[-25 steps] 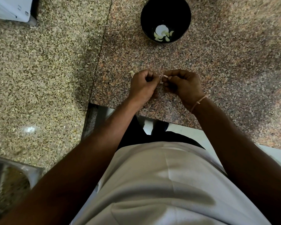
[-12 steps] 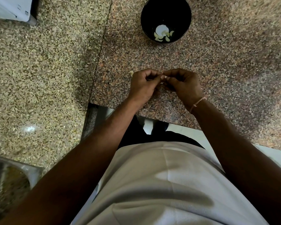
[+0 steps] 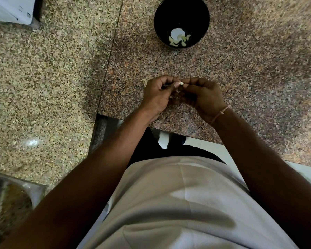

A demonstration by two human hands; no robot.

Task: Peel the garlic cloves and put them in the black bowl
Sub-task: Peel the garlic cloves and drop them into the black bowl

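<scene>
Head view, frame centre: left hand (image 3: pixel 157 97) and right hand (image 3: pixel 202 97) meeting fingertip to fingertip above the reddish granite counter (image 3: pixel 250 72), fingers of both curling inward. Pinching between them a garlic clove (image 3: pixel 181 83), only a small pale tip showing at the point of contact; how far the skin is off, too small to tell. Thin cord bracelet (image 3: pixel 220 113) circling the right wrist.

Upper centre of the frame: black bowl (image 3: pixel 181 22) sitting on the same counter, well apart from the hands, holding several peeled cloves (image 3: pixel 180 39) gathering at its bottom beside a round white patch.

Just left of the left hand: scrap of papery garlic skin (image 3: pixel 144 81) lying on the stone.

Left half of the frame: paler speckled counter (image 3: pixel 43 78) adjoining the reddish slab along a dark seam. Upper left corner: edge of a white appliance (image 3: pixel 11 9) showing. Lower left corner: blurred shiny container (image 3: pixel 9 200) showing partly.

Bottom of the frame: both forearms reaching forward over a light shirt (image 3: pixel 169 203).
</scene>
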